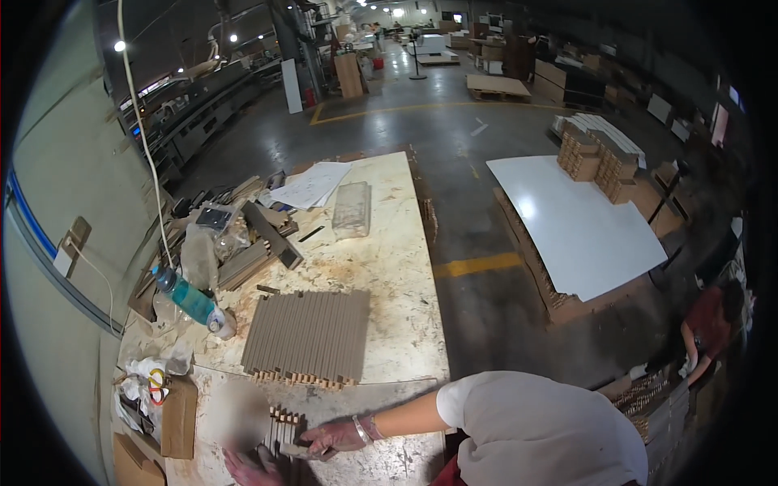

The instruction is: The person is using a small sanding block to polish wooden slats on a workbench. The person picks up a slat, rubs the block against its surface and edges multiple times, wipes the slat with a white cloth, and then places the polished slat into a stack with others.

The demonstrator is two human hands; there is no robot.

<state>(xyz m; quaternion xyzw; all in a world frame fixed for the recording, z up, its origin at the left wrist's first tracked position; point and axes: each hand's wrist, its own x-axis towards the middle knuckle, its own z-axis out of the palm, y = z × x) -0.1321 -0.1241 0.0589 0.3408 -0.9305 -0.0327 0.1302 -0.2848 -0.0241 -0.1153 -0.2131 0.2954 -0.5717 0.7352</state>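
Observation:
A small bundle of grey strips (284,433) with light wooden ends lies at the near edge of the worktable. My right hand (336,437), in a stained pinkish glove, reaches in from the right and grips the bundle's right side. On its other side, at the lower edge, my left hand (250,467) is closed against the strips; its fingers show only in part. A round blurred patch hides the spot just above it. Beyond the hands, a wide row of similar grey strips (306,336) lies side by side, their wooden ends toward me.
Left on the worktable (405,324) are a teal bottle (185,296), a cardboard box (178,417) and piled offcuts (243,263). Papers (312,185) and a wrapped block (352,209) lie farther off. A white panel stack (575,227) stands right; a person in red (709,324) bends beyond it.

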